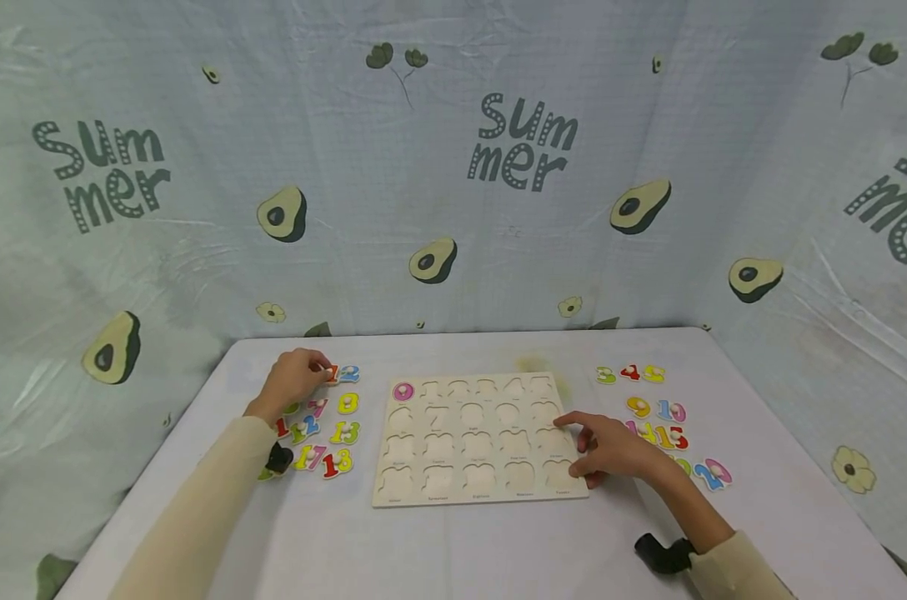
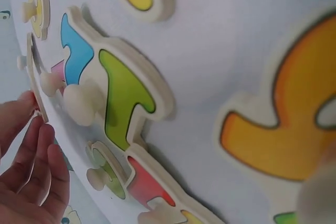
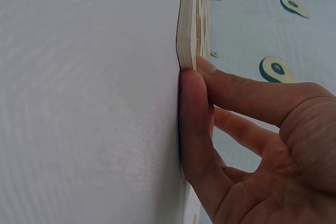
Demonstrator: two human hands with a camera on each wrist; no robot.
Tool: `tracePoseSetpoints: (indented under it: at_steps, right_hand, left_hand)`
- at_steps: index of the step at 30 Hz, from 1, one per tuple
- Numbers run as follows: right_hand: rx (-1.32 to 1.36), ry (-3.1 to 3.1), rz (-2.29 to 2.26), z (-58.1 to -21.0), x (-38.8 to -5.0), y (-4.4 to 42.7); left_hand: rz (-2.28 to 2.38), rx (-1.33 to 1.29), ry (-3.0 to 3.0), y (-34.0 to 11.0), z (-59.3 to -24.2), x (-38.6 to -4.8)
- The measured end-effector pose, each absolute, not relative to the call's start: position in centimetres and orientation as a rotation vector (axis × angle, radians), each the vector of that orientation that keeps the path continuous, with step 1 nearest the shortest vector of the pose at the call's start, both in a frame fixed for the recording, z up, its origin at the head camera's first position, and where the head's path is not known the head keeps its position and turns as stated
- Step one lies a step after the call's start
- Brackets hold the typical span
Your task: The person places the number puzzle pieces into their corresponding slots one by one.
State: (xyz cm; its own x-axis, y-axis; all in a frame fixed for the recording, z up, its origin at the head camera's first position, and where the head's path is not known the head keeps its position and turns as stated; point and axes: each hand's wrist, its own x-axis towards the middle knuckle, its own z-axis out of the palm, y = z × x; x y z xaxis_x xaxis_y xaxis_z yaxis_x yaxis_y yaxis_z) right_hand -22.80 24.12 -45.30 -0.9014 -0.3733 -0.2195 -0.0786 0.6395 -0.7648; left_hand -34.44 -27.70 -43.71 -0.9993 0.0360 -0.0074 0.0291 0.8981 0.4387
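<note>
My left hand (image 1: 292, 379) is at the far left of the table, with thumb and fingers pinching the edge of a red number 1 puzzle piece (image 1: 333, 376). A blue number 2 piece (image 1: 350, 374) lies right beside it. In the middle lies a wooden number puzzle board (image 1: 418, 477) with cut-out recesses; a pink 0 piece (image 1: 403, 392) fills its top left recess. My right hand (image 1: 607, 446) holds the board's right edge. In the right wrist view, the thumb (image 3: 236, 90) is over the board's face and a finger presses against its corner.
Several knobbed number pieces, including a yellow 8 (image 1: 348, 403) and a red 18 (image 1: 337, 463), lie in rows left of the board. Right of it are more, such as a yellow-orange 9 (image 1: 638, 407) and a 20 (image 1: 712, 474). A printed curtain (image 1: 333, 275) hangs behind the table.
</note>
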Motion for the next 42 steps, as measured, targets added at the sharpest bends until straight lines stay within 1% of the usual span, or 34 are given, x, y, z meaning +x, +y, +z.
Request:
tracePoseSetpoints:
  at_steps: [15,31,42]
  right_hand:
    - [-0.313,2.513,-1.142,-45.4,-22.9,24.1]
    - [-0.275,2.506,-1.15,-45.3,-22.9,23.9]
    - [-0.298,2.503,-1.155,-45.3,-23.0,23.7]
  left_hand:
    - [0.783,0.157,3.134,-26.8,-42.8,-34.4]
    - [0.918,0.346,3.13,-22.6,-42.2,-35.1]
    - [0.915,0.496,3.104,-19.7,-42.2,-35.1]
